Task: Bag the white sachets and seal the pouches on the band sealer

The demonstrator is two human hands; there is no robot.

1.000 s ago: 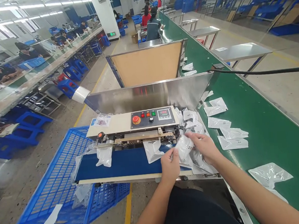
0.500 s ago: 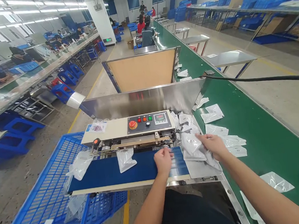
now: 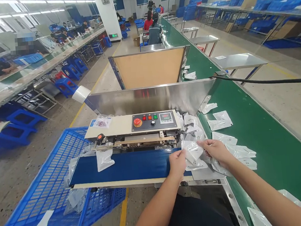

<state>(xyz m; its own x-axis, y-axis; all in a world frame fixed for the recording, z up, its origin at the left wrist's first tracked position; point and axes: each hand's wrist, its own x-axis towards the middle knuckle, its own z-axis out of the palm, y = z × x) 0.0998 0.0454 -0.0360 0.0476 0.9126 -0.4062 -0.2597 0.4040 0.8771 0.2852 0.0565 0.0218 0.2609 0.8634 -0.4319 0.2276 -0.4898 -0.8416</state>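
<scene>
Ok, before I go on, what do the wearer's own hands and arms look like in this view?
Both the left hand and the right hand are ungloved. The wrists and forearms look bare, with no watch, bracelet or cable visible. Between the arms shows dark, plain-looking clothing. Rings are too small to judge.

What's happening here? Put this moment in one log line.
left hand: pinching white pouch | right hand: pinching same pouch, opposite edge | blue belt: another pouch toward left end | blue crate: bags inside
</scene>
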